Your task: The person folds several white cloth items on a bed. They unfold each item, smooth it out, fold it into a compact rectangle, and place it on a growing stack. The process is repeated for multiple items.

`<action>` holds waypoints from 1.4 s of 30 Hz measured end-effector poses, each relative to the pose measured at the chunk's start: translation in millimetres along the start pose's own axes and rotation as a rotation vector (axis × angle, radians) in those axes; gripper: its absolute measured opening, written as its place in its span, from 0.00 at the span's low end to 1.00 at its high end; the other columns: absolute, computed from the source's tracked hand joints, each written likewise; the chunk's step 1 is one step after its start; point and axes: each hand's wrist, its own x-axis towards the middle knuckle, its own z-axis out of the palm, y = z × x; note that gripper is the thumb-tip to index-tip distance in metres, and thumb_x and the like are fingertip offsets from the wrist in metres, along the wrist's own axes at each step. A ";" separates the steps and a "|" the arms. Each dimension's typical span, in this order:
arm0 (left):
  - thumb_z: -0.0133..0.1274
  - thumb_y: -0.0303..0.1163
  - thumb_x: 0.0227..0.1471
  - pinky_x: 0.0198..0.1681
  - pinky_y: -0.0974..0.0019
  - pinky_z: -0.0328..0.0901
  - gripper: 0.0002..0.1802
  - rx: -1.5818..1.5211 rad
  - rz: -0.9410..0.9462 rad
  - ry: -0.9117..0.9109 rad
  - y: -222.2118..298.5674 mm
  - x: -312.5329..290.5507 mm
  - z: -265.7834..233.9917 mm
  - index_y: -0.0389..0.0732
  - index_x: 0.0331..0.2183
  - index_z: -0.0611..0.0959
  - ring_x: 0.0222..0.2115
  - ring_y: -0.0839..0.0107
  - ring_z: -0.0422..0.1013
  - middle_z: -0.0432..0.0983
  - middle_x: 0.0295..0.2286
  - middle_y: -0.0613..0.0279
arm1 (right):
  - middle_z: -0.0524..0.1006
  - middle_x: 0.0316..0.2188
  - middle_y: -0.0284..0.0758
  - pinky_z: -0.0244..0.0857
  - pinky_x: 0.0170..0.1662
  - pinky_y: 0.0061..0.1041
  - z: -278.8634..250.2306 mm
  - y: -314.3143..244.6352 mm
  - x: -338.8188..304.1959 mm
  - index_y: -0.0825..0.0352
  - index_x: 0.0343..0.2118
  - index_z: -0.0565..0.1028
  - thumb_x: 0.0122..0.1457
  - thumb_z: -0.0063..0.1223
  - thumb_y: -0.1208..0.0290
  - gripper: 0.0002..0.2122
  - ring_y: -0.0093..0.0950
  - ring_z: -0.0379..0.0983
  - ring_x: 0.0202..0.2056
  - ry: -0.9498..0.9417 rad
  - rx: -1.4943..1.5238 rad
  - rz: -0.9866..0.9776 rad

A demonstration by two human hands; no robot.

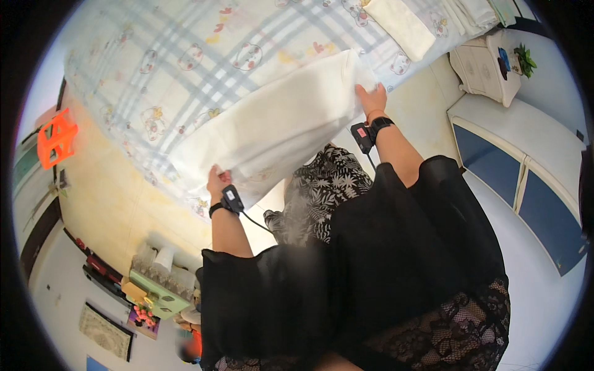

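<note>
A cream-white cloth [291, 102], folded into a long strip, stretches slantwise over the near edge of the bed. My left hand [218, 180] is closed on its lower left end, the fingertips partly hidden by the fabric. At the opposite end, my right hand [372, 102] grips the cloth by its right edge, with the thumb on top. Between my hands the near side of the cloth hangs in soft creases toward my patterned black-and-white trousers [325, 191]. The bed's sheet [204, 80] is pale, with blue-grey plaid and cartoon animals.
Another folded cream cloth [402, 28] lies farther back on the bed. To the right stand a white bedside cabinet [482, 71] with a plant and a low cabinet [495, 157] with blue doors. An orange stool [57, 139] and a green table [158, 294] are at the left.
</note>
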 end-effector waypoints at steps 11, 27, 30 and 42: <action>0.50 0.39 0.53 0.26 0.70 0.67 0.12 -0.262 -0.100 0.034 12.4 -8.6 -6.0 0.39 0.33 0.75 0.26 0.70 0.70 0.75 0.26 0.62 | 0.74 0.43 0.45 0.59 0.51 0.38 8.7 -59.7 92.9 0.67 0.44 0.72 0.55 0.43 0.49 0.24 0.43 0.68 0.46 -0.313 -0.275 -0.424; 0.52 0.37 0.54 0.33 0.69 0.71 0.13 -0.176 0.019 -0.010 5.3 -18.0 -23.0 0.36 0.36 0.74 0.32 0.69 0.70 0.73 0.31 0.60 | 0.72 0.44 0.42 0.61 0.48 0.29 -38.3 -16.4 71.5 0.71 0.49 0.67 0.49 0.58 0.54 0.29 0.31 0.69 0.44 -0.596 0.037 -0.190; 0.53 0.36 0.53 0.31 0.70 0.71 0.12 -0.211 0.017 -0.076 18.1 -8.7 -27.5 0.36 0.32 0.75 0.29 0.70 0.70 0.73 0.26 0.61 | 0.73 0.39 0.39 0.63 0.42 0.25 -16.4 17.7 87.4 0.69 0.46 0.68 0.51 0.57 0.58 0.24 0.27 0.69 0.38 -0.491 0.090 -0.229; 0.50 0.31 0.54 0.30 0.74 0.70 0.06 -0.040 0.077 -0.060 25.7 -21.3 -47.9 0.40 0.31 0.75 0.28 0.73 0.71 0.73 0.28 0.62 | 0.73 0.37 0.40 0.70 0.30 0.22 -42.6 26.0 93.2 0.70 0.52 0.62 0.48 0.61 0.69 0.29 0.27 0.72 0.32 -0.353 0.208 -0.112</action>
